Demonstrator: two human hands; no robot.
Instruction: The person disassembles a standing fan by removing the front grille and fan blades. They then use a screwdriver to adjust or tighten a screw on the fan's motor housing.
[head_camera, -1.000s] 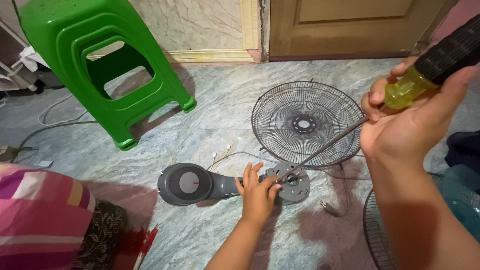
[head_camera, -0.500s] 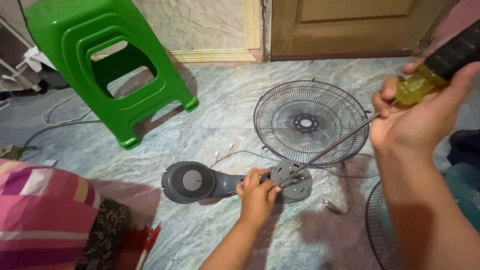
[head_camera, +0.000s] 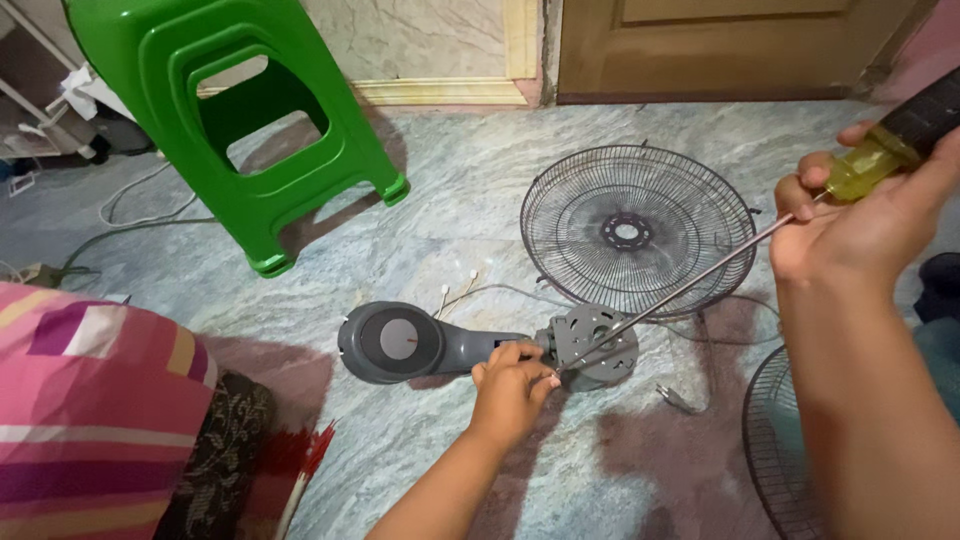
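Gripping the screwdriver (head_camera: 760, 235) in my right hand (head_camera: 865, 225), left hand (head_camera: 510, 385) pinching the fan motor housing (head_camera: 470, 345). Grille (head_camera: 635, 230) is off already, 1 screw to go I think.

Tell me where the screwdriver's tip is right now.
In the head view, the long screwdriver slants down from the right hand to the grey fan base's round mount, lower centre, its tip beside the left hand, in front of the wire fan guard.

light: soft, even indoor | shadows: faint, under green stool (head_camera: 250, 130) | glare: none | focus: sharp centre, slight wide-angle stretch at edges
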